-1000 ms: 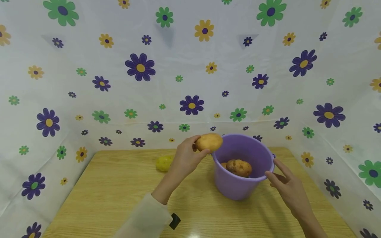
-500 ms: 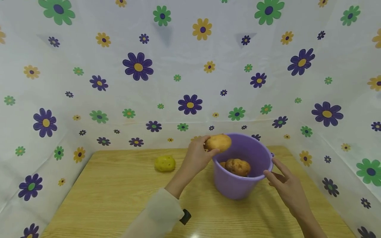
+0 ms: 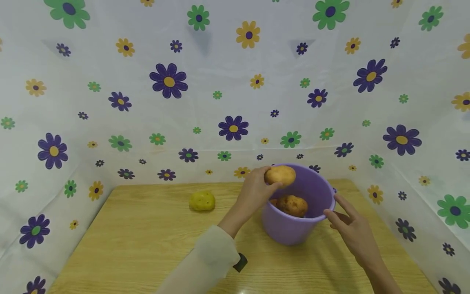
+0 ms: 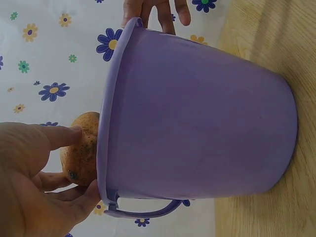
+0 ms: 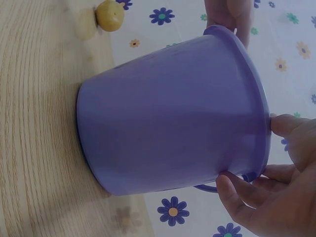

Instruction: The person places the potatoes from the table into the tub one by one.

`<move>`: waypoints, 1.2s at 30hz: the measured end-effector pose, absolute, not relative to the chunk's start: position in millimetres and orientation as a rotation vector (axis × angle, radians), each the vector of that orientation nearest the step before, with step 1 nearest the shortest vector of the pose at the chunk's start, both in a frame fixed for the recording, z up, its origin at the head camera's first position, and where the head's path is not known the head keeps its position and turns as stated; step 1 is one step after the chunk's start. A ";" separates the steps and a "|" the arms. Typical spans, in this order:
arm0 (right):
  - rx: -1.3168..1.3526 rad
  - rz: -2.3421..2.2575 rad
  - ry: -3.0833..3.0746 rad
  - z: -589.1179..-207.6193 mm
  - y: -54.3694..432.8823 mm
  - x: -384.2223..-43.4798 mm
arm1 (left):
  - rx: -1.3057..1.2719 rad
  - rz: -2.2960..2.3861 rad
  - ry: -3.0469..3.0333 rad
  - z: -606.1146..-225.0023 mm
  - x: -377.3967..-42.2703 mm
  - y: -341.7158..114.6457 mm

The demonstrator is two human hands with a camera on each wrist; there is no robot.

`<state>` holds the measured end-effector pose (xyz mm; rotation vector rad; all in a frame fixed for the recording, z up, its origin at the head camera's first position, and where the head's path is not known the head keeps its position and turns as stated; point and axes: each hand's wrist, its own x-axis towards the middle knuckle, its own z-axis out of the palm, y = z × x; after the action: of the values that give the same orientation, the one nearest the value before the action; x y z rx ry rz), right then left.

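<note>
My left hand [image 3: 253,188] holds a tan potato [image 3: 280,175] between thumb and fingers, over the left part of the purple bucket's [image 3: 288,228] mouth. The left wrist view shows this potato [image 4: 81,153] close beside the rim, with the thumb on one side and fingers below. On the bucket's right side, my right hand [image 3: 352,228] grips the rim with its thumb and fingers, near the handle joint. Inside lies a brown potato [image 3: 292,206], and the edge of another shows at its left. Both wrist views hide the bucket's inside.
A yellow-green lumpy piece of produce [image 3: 202,201] sits on the wooden table [image 3: 147,237], left of the bucket. Behind and at the sides hangs a white flowered cloth [image 3: 205,110]. The bucket's handle [image 4: 148,213] hangs at its side.
My left hand has carried the potato rightward, from beside the bucket's left rim to over its opening. The right hand stays on the rim and the bucket stands where it was.
</note>
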<state>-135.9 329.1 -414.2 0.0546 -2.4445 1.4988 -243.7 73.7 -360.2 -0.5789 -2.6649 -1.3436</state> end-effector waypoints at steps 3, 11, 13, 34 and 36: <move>0.057 1.501 -2.444 -414.0 328.5 -136.4 | -0.561 -1.344 -2.673 -359.9 -245.3 76.5; 0.074 1.507 -2.429 -414.4 327.3 -136.5 | -0.546 -1.216 -2.698 -361.5 -249.0 83.9; 0.076 1.508 -2.426 -414.7 327.4 -136.6 | -0.549 -1.194 -2.700 -362.8 -249.0 85.0; 0.045 1.491 -2.440 -414.4 328.0 -136.2 | -0.580 -1.392 -2.516 -379.1 -249.2 65.7; 0.048 1.495 -2.438 -414.4 327.8 -136.3 | -0.579 -1.387 -2.507 -379.9 -249.9 61.3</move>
<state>-136.3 327.8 -414.4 0.0482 -2.4379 1.4951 -249.9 61.3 -379.9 -0.5786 -2.5071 -1.3868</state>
